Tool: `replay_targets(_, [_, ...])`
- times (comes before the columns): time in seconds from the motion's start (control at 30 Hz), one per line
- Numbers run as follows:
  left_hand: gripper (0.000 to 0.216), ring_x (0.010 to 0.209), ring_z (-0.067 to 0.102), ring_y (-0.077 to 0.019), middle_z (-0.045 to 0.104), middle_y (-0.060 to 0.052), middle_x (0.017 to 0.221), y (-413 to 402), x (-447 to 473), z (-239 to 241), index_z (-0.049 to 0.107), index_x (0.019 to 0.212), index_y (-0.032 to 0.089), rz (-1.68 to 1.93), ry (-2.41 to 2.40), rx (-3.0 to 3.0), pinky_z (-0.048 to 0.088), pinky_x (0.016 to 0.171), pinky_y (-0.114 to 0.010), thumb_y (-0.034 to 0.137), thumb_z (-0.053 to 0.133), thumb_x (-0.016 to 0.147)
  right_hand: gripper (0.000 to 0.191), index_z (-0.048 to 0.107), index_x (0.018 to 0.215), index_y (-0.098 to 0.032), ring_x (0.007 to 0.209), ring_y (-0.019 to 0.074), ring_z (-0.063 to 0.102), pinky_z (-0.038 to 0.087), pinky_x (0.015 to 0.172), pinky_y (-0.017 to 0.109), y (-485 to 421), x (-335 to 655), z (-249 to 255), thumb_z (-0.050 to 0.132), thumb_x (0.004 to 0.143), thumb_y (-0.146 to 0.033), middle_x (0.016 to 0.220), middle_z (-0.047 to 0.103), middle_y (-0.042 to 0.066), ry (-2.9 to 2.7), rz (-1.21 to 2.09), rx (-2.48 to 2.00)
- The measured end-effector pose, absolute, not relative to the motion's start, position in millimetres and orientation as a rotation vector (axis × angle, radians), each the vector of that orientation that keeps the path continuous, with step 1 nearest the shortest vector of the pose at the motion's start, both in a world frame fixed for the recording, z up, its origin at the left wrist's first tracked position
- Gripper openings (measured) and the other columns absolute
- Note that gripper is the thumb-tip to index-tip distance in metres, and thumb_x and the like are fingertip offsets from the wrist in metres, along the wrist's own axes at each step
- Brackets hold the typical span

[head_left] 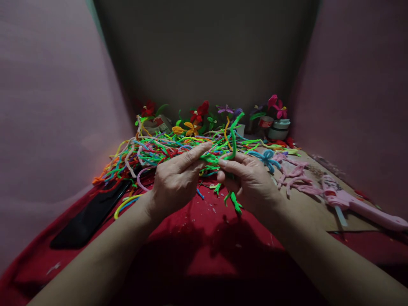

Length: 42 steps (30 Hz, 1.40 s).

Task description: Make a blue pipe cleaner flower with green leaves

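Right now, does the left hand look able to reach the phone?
Probably yes, if the left hand releases the green piece: the phone lies beside the left forearm, near end uncovered, though the pile crowds its far end.

Single head-worn camera, sited above the near side of the red table [197,221], facing forward and down. Left hand [177,176] and right hand [256,180] at close range, mid-view. Pink panels [57,106] border left and right; dark wall [210,51] closes far side.
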<state>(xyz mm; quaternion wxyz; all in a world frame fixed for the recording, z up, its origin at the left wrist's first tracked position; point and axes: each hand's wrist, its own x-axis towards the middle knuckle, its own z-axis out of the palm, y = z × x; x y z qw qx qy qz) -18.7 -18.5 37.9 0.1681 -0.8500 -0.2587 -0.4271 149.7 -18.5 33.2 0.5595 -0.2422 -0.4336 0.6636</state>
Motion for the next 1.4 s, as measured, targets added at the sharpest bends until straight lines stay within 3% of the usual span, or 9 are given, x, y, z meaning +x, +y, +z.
replay_targets(0.1, [0.014, 0.104, 0.059, -0.0204, 0.062, -0.010, 0.117, -23.4, -14.3, 39.6, 0.061, 0.086, 0.016, -1.407, -0.797, -2.580, 0.047, 0.091, -0.034, 0.009, 0.052, 0.077, 0.007, 0.058, 0.071, -0.014, 0.051, 0.0069, 0.057, 0.041, 0.050, 0.017, -18.8, 148.5, 32.5, 0.063, 0.069, -0.018, 0.055, 0.061, -0.002, -1.088, 1.493, -0.592])
replay_targets(0.2, [0.017, 0.083, 0.065, -0.0162, 0.066, -0.008, 0.102, -26.5, -7.2, 42.6, 0.055, 0.097, 0.017, -1.853, -1.116, -2.681, 0.054, 0.073, -0.029, 0.015, 0.051, 0.081, 0.012, 0.053, 0.065, -0.015, 0.046, 0.0066, 0.054, 0.038, 0.047, 0.017, -20.7, 146.5, 31.3, 0.062, 0.070, -0.020, 0.051, 0.061, -0.001, -1.140, 1.449, -0.616])
replay_targets(0.27, [0.017, 0.068, 0.065, -0.0129, 0.067, -0.005, 0.089, -26.2, -3.7, 45.0, 0.056, 0.098, 0.016, -1.951, -1.342, -2.707, 0.054, 0.063, -0.025, 0.018, 0.052, 0.081, 0.012, 0.051, 0.066, -0.016, 0.045, 0.0062, 0.052, 0.034, 0.044, 0.016, -21.9, 145.3, 30.1, 0.062, 0.070, -0.020, 0.052, 0.062, -0.002, -1.145, 1.436, -0.596])
replay_targets(0.4, [0.008, 0.061, 0.059, -0.0100, 0.062, -0.001, 0.070, -23.3, -4.0, 46.8, 0.062, 0.081, 0.013, -1.669, -1.409, -2.769, 0.049, 0.058, -0.020, 0.016, 0.055, 0.079, 0.011, 0.047, 0.072, -0.019, 0.035, 0.0038, 0.039, 0.023, 0.036, 0.016, -21.6, 144.6, 27.5, 0.058, 0.072, -0.021, 0.050, 0.060, -0.004, -1.133, 1.480, -0.566])
replay_targets(0.6, [0.009, 0.073, 0.055, -0.0107, 0.059, -0.003, 0.077, -21.0, -7.7, 40.8, 0.059, 0.084, 0.015, -1.417, -0.999, -2.474, 0.046, 0.068, -0.021, 0.012, 0.051, 0.082, 0.012, 0.043, 0.068, -0.019, 0.032, 0.0042, 0.034, 0.020, 0.034, 0.018, -20.6, 144.7, 27.4, 0.053, 0.074, -0.020, 0.046, 0.058, -0.003, -1.118, 1.582, -0.571])
replay_targets(0.77, [0.011, 0.074, 0.059, -0.0095, 0.062, -0.003, 0.081, -17.7, -10.3, 40.6, 0.062, 0.083, 0.015, -1.313, -0.939, -2.437, 0.046, 0.068, -0.018, 0.013, 0.052, 0.082, 0.013, 0.045, 0.068, -0.018, 0.030, 0.0033, 0.029, 0.016, 0.034, 0.019, -21.2, 143.9, 28.5, 0.056, 0.073, -0.023, 0.046, 0.059, -0.003, -1.108, 1.624, -0.581])
replay_targets(0.87, [0.012, 0.072, 0.060, -0.0088, 0.064, -0.003, 0.079, -16.5, -12.3, 40.7, 0.065, 0.081, 0.014, -1.248, -0.909, -2.461, 0.046, 0.067, -0.017, 0.014, 0.053, 0.082, 0.012, 0.050, 0.068, -0.017, 0.033, 0.0032, 0.031, 0.018, 0.036, 0.019, -20.2, 144.9, 27.3, 0.060, 0.069, -0.024, 0.047, 0.058, -0.002, -1.089, 1.608, -0.628])
replay_targets(1.03, [0.012, 0.068, 0.063, -0.0071, 0.069, -0.001, 0.079, -16.3, -14.0, 40.1, 0.068, 0.085, 0.017, -1.193, -0.833, -2.378, 0.046, 0.063, -0.014, 0.016, 0.057, 0.080, 0.010, 0.057, 0.065, -0.015, 0.047, 0.0075, 0.048, 0.023, 0.040, 0.018, -19.1, 146.6, 25.1, 0.062, 0.066, -0.024, 0.053, 0.059, 0.000, -1.117, 1.546, -0.723])
replay_targets(1.4, [0.011, 0.066, 0.063, -0.0083, 0.067, -0.002, 0.076, -18.5, -13.8, 43.4, 0.067, 0.080, 0.016, -1.120, -0.839, -2.350, 0.046, 0.061, -0.015, 0.017, 0.056, 0.081, 0.015, 0.058, 0.062, -0.015, 0.043, 0.0048, 0.038, 0.023, 0.042, 0.021, -18.9, 148.6, 24.8, 0.070, 0.059, -0.024, 0.054, 0.061, -0.001, -1.180, 1.483, -0.721])
